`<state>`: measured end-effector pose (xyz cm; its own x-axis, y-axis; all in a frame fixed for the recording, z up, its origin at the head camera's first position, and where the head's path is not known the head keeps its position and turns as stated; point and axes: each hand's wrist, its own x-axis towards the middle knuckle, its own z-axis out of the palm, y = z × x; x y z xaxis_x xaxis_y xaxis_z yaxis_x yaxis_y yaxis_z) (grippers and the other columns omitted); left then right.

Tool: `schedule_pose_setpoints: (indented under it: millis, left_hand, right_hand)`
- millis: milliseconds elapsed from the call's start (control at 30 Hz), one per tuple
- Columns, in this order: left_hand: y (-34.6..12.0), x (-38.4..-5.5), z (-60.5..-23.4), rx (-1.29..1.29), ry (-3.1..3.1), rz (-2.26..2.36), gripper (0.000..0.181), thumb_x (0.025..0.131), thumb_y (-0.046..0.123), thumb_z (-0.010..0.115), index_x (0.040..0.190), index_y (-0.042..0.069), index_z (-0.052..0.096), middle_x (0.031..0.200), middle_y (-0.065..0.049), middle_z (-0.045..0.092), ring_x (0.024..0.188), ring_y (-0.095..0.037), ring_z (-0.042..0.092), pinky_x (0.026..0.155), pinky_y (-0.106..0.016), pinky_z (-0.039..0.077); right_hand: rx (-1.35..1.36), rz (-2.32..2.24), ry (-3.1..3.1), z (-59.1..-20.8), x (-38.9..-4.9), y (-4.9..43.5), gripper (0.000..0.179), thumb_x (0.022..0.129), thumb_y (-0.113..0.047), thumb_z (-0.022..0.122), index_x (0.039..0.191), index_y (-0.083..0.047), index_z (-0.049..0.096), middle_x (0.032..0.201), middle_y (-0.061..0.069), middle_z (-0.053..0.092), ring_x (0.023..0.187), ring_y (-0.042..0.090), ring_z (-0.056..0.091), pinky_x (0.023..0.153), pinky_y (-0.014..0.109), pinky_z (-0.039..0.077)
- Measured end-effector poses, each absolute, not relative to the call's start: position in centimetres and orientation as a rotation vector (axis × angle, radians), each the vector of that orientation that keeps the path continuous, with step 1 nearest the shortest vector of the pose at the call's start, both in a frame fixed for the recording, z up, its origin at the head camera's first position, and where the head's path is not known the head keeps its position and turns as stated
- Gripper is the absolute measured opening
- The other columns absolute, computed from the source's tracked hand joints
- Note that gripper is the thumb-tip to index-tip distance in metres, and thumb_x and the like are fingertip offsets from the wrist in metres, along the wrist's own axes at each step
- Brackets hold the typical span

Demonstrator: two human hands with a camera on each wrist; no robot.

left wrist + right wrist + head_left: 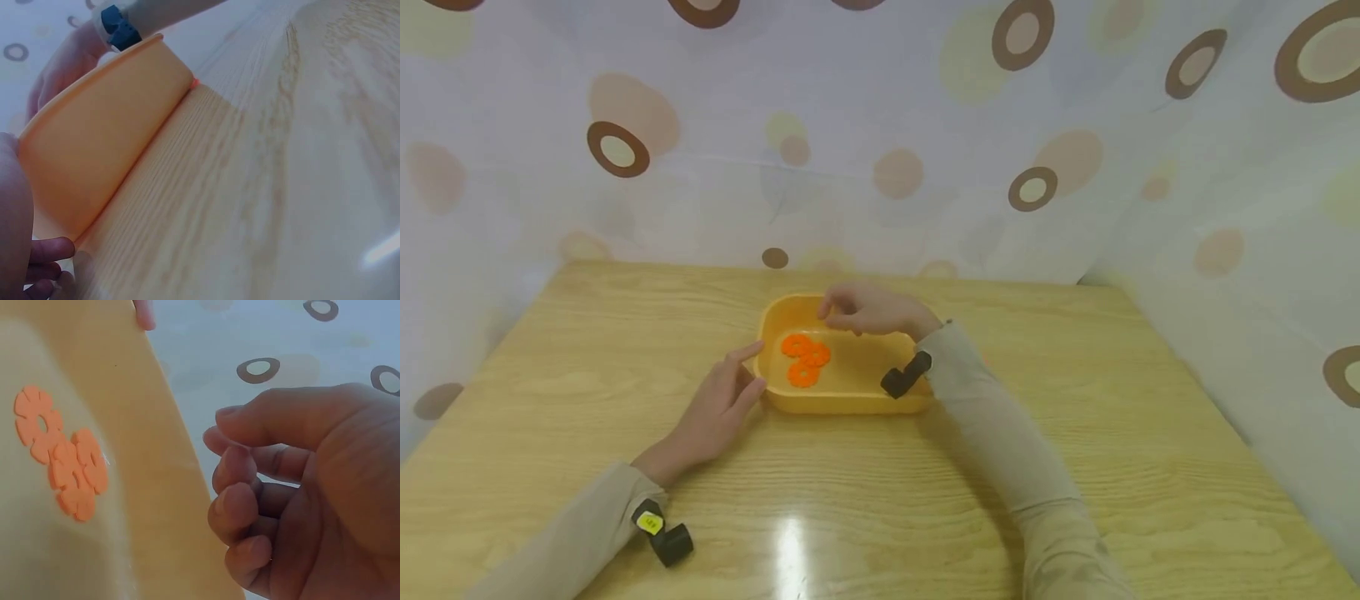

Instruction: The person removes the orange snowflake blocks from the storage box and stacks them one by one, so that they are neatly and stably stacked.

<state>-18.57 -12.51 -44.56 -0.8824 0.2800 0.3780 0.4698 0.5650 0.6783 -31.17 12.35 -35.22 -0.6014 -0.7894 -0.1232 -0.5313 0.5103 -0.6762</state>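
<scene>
A yellow plastic tray (842, 403) sits on the table, with three orange snowflake-shaped discs (803, 375) bunched toward its left end. My left hand (718, 408) is at that end, index finger and thumb spread and touching the rim. In the left wrist view, its other fingertips (53, 250) show low beside the tray's base. Above the tray's far side hovers my right hand (876, 308), bent at the wrist. Seen in the right wrist view, its fingers (234, 506) curl loosely near the rim and hold nothing. My right sleeve covers the tray's right end.
The wooden table (820, 500) extends around the tray. Behind and at the sides hangs a pale curtain (850, 100) with brown ring patterns. Black wrist cameras sit on both sleeves. A small reddish spot (195, 82) shows by the tray's far end.
</scene>
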Motion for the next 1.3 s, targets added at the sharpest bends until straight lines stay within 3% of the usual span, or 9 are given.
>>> schedule_pose_setpoints:
  millis: [167, 633, 967, 1300]
  left_hand:
    - [-12.5, -18.6, -44.5, -0.636, -2.559, -1.211, 0.045, 0.099, 0.013, 0.049, 0.141, 0.003, 0.039, 0.082, -0.001, 0.054, 0.078, -0.014, 0.045, 0.075, -0.033, 0.037]
    - [-12.5, -18.7, -44.7, -0.645, -2.561, -1.215, 0.045, 0.099, 0.013, 0.049, 0.141, 0.003, 0.038, 0.083, -0.001, 0.055, 0.078, -0.014, 0.045, 0.075, -0.033, 0.038]
    - [-12.4, -18.6, -44.6, -0.630, -2.581, -1.222, 0.044, 0.099, 0.013, 0.049, 0.141, 0.002, 0.038, 0.083, -0.003, 0.054, 0.078, -0.015, 0.045, 0.075, -0.034, 0.038]
    - [-12.5, -18.6, -44.6, -0.643, -2.565, -1.216, 0.044, 0.099, 0.013, 0.050, 0.140, 0.001, 0.038, 0.083, -0.003, 0.055, 0.079, -0.014, 0.046, 0.074, -0.033, 0.038]
  right_hand:
    - [-1.049, -0.804, 2.322, -35.3, -31.5, 12.0, 0.021, 0.096, -0.012, 0.055, 0.113, -0.001, 0.059, 0.086, 0.021, 0.059, 0.062, 0.014, 0.049, 0.062, 0.025, 0.042]
    - [-1.001, -0.818, 2.272, -36.5, -32.5, 12.2, 0.024, 0.091, -0.009, 0.060, 0.114, -0.003, 0.060, 0.085, 0.018, 0.062, 0.067, 0.021, 0.054, 0.061, 0.023, 0.043]
    - [-1.075, -0.681, 2.349, -36.9, -32.5, 12.0, 0.024, 0.088, -0.010, 0.063, 0.111, -0.003, 0.064, 0.075, -0.001, 0.055, 0.064, 0.009, 0.045, 0.062, 0.021, 0.038]
    - [-1.051, -0.770, 2.260, -37.6, -32.4, 11.6, 0.026, 0.087, -0.002, 0.064, 0.112, 0.004, 0.059, 0.068, -0.002, 0.048, 0.060, 0.008, 0.042, 0.060, 0.019, 0.036]
